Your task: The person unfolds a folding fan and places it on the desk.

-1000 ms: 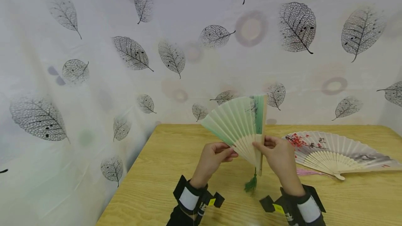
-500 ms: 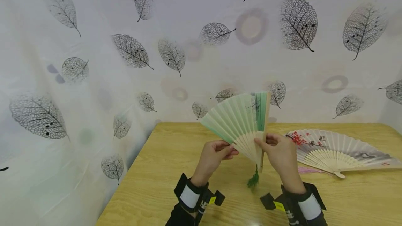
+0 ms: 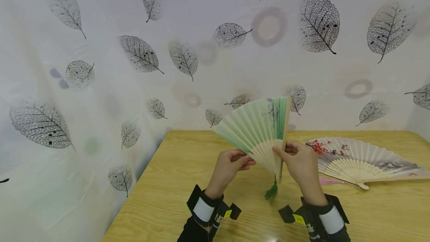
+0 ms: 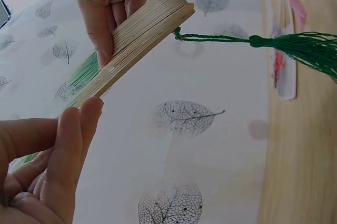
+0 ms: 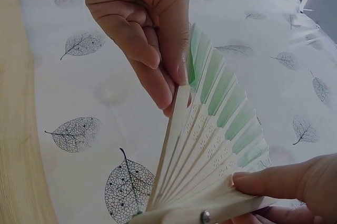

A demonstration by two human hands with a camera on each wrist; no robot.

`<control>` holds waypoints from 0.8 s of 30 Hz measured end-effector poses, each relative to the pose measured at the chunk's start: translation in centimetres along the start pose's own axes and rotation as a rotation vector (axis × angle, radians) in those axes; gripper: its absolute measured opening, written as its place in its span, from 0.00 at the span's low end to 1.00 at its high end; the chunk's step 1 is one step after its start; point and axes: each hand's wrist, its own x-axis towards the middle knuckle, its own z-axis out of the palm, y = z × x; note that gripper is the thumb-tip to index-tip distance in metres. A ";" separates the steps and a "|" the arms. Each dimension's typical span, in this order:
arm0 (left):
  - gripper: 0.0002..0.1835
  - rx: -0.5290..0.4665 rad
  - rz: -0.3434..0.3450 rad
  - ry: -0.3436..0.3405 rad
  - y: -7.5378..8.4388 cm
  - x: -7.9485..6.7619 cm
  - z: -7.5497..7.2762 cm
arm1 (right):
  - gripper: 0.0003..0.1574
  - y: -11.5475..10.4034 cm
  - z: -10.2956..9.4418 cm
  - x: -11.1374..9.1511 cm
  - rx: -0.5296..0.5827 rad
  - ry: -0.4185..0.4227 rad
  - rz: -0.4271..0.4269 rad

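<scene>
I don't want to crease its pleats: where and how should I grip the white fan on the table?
Probably the narrow end of the white fan, from the near side: the slats meet there, while the pleats spread away.

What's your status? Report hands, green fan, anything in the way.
Left hand and right hand pinching green fan. Partly spread, tassel hanging. White fan lying open to the right; nothing visibly blocking.

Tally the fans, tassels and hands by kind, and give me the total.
Fans: 2 (the green fan, held, and the white floral fan, spread on the table)
Tassels: 2 (the green tassel and the pink tassel)
Hands: 2 (the left hand and the right hand)
Total: 6
</scene>
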 end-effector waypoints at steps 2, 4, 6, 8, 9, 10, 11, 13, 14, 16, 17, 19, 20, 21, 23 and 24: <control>0.14 0.003 0.000 0.002 0.0 0.0 0.0 | 0.26 0.0 0.0 0.0 0.000 0.002 0.003; 0.14 0.005 0.001 0.005 0.0 0.0 0.1 | 0.26 0.0 -0.1 0.0 0.005 -0.001 0.012; 0.14 0.009 -0.001 0.006 0.0 0.0 0.1 | 0.25 0.1 -0.2 0.0 0.009 -0.004 0.026; 0.14 0.010 -0.001 0.009 0.0 -0.1 0.1 | 0.25 0.1 -0.2 0.0 0.016 -0.009 0.038; 0.14 0.012 -0.001 0.013 0.0 -0.1 0.0 | 0.25 0.1 -0.2 0.0 0.020 -0.012 0.043; 0.14 0.013 0.001 0.016 0.0 -0.1 0.0 | 0.25 0.2 -0.2 0.0 0.021 -0.012 0.048; 0.14 0.014 0.000 0.019 0.0 -0.1 0.0 | 0.25 0.2 -0.2 0.0 0.024 -0.012 0.048; 0.14 0.014 0.003 0.025 0.1 -0.1 -0.1 | 0.26 0.2 -0.2 0.0 0.029 -0.015 0.052; 0.14 0.013 0.002 0.028 0.1 -0.1 -0.1 | 0.26 0.2 -0.2 0.0 0.030 -0.017 0.057; 0.15 0.012 0.003 0.031 0.1 -0.1 -0.1 | 0.27 0.2 -0.3 0.0 0.032 -0.018 0.063; 0.15 0.011 0.001 0.032 0.1 -0.1 -0.1 | 0.27 0.2 -0.3 0.0 0.031 -0.017 0.066; 0.14 0.009 -0.002 0.035 0.2 -0.1 -0.1 | 0.27 0.2 -0.4 0.0 0.029 -0.018 0.069; 0.14 0.007 -0.004 0.036 0.2 -0.1 -0.1 | 0.27 0.2 -0.4 0.0 0.029 -0.014 0.067; 0.14 0.006 -0.006 0.037 0.2 -0.1 -0.1 | 0.26 0.2 -0.4 0.0 0.029 -0.010 0.065; 0.14 0.004 -0.004 0.035 0.2 -0.1 -0.1 | 0.25 0.2 -0.4 -0.1 0.030 -0.006 0.063; 0.15 0.003 -0.002 0.032 0.3 -0.1 0.0 | 0.25 0.2 -0.4 -0.1 0.029 -0.003 0.062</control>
